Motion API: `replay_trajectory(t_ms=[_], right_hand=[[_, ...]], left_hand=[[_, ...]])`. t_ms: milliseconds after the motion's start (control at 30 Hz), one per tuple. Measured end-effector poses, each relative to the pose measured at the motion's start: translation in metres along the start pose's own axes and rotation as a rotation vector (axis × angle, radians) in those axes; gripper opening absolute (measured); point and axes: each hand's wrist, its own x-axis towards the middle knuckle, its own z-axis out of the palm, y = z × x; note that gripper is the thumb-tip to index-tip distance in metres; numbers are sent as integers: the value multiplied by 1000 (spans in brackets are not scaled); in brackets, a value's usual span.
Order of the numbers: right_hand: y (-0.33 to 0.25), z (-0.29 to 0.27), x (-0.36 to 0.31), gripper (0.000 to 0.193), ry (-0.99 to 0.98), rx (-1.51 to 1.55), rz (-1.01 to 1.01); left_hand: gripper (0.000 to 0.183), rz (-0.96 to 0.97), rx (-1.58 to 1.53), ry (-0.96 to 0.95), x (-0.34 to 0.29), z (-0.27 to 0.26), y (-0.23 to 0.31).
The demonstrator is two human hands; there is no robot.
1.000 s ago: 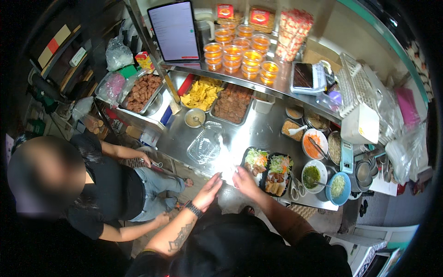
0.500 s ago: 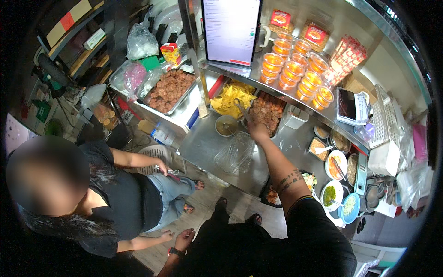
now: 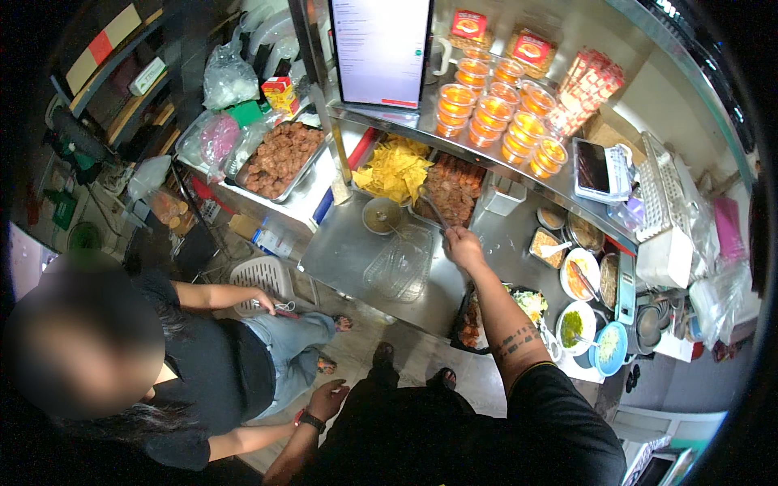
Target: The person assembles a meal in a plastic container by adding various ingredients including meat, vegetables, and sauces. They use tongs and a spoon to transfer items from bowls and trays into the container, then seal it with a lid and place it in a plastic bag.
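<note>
My right hand [image 3: 463,245] is closed round the handle of a long metal utensil [image 3: 436,209]. The utensil's far end reaches to the tray of reddish-brown cooked meat [image 3: 455,188]. Left of the meat are yellow chips [image 3: 394,168], and before them a small bowl of sauce [image 3: 381,215]. A clear plastic container [image 3: 401,263] lies on the steel counter [image 3: 336,251]. Under my right forearm stands a black food tray [image 3: 463,338] with meat and greens. My left hand [image 3: 328,401], with a dark watch at the wrist, hangs low by my side, fingers loosely bent and holding nothing.
A person in a black shirt [image 3: 219,364] stands close at my left. Above the counter, a shelf bears a screen [image 3: 381,53] and stacked orange cups [image 3: 494,113]. Bowls of toppings [image 3: 577,324] stand at right. A meat pan [image 3: 284,158] sits far left.
My right hand has drawn back from the meat tray toward me, still gripping the utensil. My left hand has risen slightly. The whole view has shifted, showing more of the black food tray.
</note>
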Motion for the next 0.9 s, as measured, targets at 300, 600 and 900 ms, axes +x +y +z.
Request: replay_trajectory(t_ms=[300, 600, 900], right_hand=[[35, -64, -79, 30, 79, 18, -93], [147, -171, -286, 29, 12, -34, 146], [180, -145, -374, 28, 88, -154, 85]], left_hand=[[38, 276, 49, 55, 66, 18, 54], [27, 302, -286, -94, 79, 70, 122], [24, 560, 3, -135, 94, 132, 223]])
